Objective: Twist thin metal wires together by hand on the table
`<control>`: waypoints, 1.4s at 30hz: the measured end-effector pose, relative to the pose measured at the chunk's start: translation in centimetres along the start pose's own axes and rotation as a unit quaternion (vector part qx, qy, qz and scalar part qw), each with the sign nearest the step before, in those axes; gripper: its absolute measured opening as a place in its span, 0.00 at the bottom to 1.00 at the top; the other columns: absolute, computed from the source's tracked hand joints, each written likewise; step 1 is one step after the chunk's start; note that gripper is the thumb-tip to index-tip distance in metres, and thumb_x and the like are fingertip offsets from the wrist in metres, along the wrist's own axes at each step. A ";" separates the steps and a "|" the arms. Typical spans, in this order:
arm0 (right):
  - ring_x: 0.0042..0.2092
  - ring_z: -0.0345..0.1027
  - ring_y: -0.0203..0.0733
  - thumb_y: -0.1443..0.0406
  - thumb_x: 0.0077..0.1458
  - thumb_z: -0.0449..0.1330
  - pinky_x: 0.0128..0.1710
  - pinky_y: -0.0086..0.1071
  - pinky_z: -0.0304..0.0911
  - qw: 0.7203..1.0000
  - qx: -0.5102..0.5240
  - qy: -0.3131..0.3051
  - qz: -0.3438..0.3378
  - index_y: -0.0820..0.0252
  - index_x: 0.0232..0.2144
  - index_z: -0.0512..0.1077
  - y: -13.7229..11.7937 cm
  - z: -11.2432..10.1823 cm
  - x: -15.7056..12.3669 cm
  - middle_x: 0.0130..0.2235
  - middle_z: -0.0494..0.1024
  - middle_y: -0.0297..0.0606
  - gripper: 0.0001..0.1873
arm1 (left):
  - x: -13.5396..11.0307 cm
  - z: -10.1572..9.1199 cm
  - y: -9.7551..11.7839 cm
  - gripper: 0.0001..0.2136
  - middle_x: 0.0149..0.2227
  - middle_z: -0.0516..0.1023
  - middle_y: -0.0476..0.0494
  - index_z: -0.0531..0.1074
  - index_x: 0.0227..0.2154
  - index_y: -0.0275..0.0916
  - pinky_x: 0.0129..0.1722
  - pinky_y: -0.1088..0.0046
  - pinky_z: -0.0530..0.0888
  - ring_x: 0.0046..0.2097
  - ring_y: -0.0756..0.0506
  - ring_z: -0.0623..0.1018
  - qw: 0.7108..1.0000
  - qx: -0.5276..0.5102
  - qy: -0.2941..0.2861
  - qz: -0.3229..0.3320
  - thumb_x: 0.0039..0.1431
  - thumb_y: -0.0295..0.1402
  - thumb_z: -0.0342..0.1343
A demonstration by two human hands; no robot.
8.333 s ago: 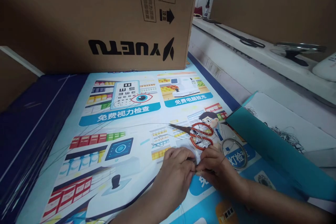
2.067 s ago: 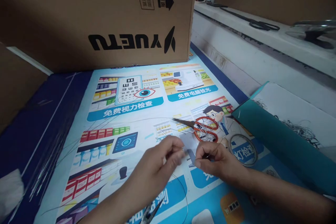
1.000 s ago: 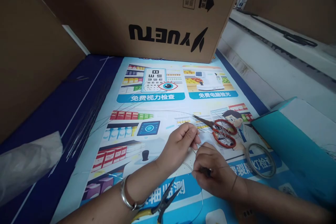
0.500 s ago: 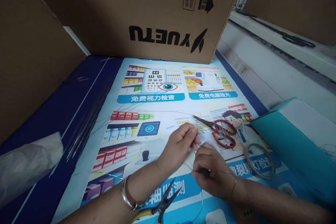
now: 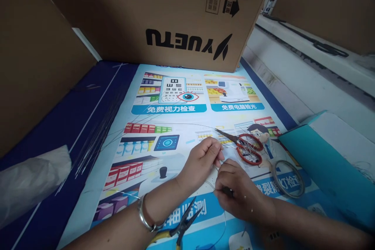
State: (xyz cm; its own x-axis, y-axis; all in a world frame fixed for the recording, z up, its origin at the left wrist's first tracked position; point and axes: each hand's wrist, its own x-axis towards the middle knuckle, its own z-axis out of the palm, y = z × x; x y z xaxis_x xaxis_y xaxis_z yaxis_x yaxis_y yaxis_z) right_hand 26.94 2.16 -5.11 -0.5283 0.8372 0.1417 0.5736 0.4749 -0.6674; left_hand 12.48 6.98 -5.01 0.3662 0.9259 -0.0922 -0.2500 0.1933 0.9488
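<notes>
Across our desk (image 5: 190, 131), nearer us than the scissors (image 5: 237, 140), our left hand (image 5: 203, 158) and right hand (image 5: 238, 189) grip fine wire (image 5: 217, 168) close together, probably for steadiness.

And there's the banner-covered table (image 5: 177, 132) carrying red-handled scissors (image 5: 239, 140), gaping needle-nose pliers (image 5: 181, 227), curving wire (image 5: 225, 223), teal box (image 5: 320, 168), YUETU carton (image 5: 175, 11)!

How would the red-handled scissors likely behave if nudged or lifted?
The red-handled scissors lie flat with wide handle loops, so they would probably slide rather than roll. Their dark blades look metal, suggesting stiffness. The thin wires tangled across the loops might snag and come along.
</notes>
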 end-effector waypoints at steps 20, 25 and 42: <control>0.32 0.61 0.39 0.76 0.42 0.57 0.34 0.31 0.55 1.000 -0.017 -0.014 0.021 0.60 0.21 0.63 -1.4 -0.5 1.8 0.26 0.68 0.34 0.09 | 0.9 -0.3 -0.7 0.13 0.33 0.74 0.44 0.68 0.35 0.36 0.35 0.72 0.68 0.33 0.49 0.74 0.979 -0.200 0.041 0.019 0.64 0.41 0.45; 0.33 0.61 0.39 0.77 0.42 0.57 0.34 0.31 0.56 0.999 -0.029 -0.034 0.016 0.61 0.22 0.64 -2.0 -1.0 2.6 0.28 0.69 0.34 0.09 | 1.1 -0.5 -0.9 0.16 0.33 0.75 0.42 0.68 0.36 0.36 0.36 0.71 0.69 0.33 0.48 0.74 0.969 -0.242 0.043 0.014 0.63 0.44 0.43; 0.35 0.64 0.39 0.77 0.43 0.56 0.32 0.29 0.60 0.995 -0.066 -0.061 0.040 0.60 0.22 0.64 -0.6 -2.1 3.2 0.32 0.70 0.37 0.09 | 1.6 -0.7 -0.8 0.21 0.41 0.76 0.37 0.70 0.39 0.35 0.48 0.63 0.67 0.44 0.42 0.74 0.959 -0.282 0.013 0.006 0.61 0.49 0.43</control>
State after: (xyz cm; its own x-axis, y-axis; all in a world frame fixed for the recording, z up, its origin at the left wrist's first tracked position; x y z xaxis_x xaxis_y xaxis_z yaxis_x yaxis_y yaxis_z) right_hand 26.25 5.09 -2.70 -0.5448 0.8386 -0.0031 0.6901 0.4462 -0.5698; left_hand 12.60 8.51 -6.15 0.3392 0.9356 -0.0978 -0.7016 0.3209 0.6362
